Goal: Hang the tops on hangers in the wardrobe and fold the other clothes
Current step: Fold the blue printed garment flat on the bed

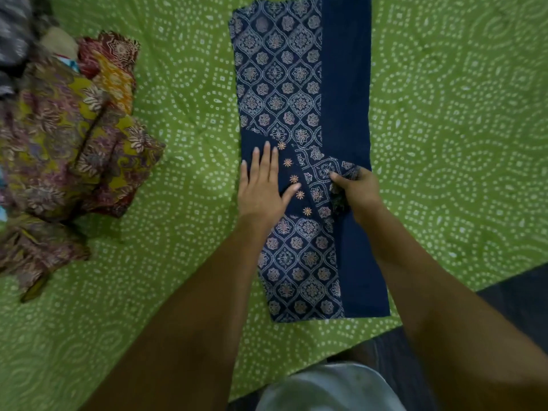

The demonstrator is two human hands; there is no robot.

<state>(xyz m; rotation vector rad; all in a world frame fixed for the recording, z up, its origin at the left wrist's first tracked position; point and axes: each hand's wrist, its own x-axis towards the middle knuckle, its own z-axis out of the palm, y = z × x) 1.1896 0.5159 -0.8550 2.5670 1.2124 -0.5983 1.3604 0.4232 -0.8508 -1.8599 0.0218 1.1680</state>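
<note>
Left hand (262,188) flat, fingers straight (palm down); right hand (357,192) curled, pinching; both forearms extended forward.

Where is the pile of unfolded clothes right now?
In the head view, the pile of clothes sits at the left edge of the green bedsheet, left of the blue garment, apart from it.

I count one navy garment (299,84) laid out flat on the bed, part printed and part plain. I count one green bedspread (444,129) with a white dotted pattern. I count two hands: the left hand (262,188) and the right hand (355,191), both on the navy garment. I count one pile of clothes (68,137) at the left; the number of items in the pile cannot be determined, though at least two different prints are visible.
</note>
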